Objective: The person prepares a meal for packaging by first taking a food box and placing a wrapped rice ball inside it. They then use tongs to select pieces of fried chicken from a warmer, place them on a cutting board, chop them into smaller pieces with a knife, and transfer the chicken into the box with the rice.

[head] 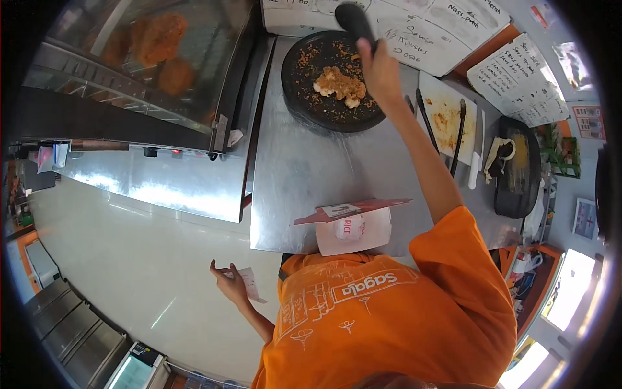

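My right hand [381,73] grips the handle of a black pestle [353,18], its rounded head raised over the far rim of a wide black mortar dish [335,124]. Crumbled pieces of fried chicken [340,86] lie in the dish, with loose crumbs of coating scattered around them. Out at my left side, beyond the table edge, my left hand [231,284] holds a small paper slip [251,286]. An unfolded paper food box [350,248] with a red lid sits at the near table edge, holding a wrapped rice portion [349,227].
Black tongs [457,136] rest across a stained white cutting board [442,109], beside a white-handled knife [475,170]. A black tray [517,194] stands farther right. Left of the steel table [291,185], a glass display warmer [146,97] contains fried chicken. Boards with handwriting [413,29] stand behind.
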The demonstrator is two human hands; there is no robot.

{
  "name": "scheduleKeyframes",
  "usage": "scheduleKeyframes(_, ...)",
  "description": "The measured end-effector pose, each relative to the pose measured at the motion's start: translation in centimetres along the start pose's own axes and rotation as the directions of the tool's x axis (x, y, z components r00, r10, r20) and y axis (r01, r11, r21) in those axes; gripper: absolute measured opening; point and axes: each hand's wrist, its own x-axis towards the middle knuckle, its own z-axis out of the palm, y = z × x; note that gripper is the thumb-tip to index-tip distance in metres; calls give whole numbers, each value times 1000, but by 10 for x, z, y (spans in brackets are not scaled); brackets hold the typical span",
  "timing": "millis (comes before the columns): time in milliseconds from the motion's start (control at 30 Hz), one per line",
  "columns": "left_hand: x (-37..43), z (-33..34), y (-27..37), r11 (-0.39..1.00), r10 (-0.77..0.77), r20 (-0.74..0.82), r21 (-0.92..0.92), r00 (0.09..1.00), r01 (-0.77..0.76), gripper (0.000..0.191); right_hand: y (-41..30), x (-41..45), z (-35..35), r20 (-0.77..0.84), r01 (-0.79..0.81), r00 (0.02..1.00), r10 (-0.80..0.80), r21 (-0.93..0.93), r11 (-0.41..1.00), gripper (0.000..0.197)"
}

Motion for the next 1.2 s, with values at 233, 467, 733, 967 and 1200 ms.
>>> scheduleKeyframes(233,1,-4,18,996,84,7,36,996,-84,48,9,20,0,684,518,699,-208,-284,807,68)
scheduleKeyframes(467,-4,-2,5,998,10,5,70,1000,-10,46,-11,3,-3,64,73,996,-62,-173,982,65)
scheduleKeyframes(733,-4,-3,7,992,124,-59,-13,990,-125,47,1,44,-9,511,41,854,98,-254,966,63)
scheduleKeyframes(967,-9,-4,-1,998,11,-10,68,1000,-10,45,46,1,30,-94,21,994,-55,-335,942,67)
scheduleKeyframes(1200,-7,0,9,992,121,-17,34,992,-121,44,14,27,-23,545,-58,815,199,-265,963,66)
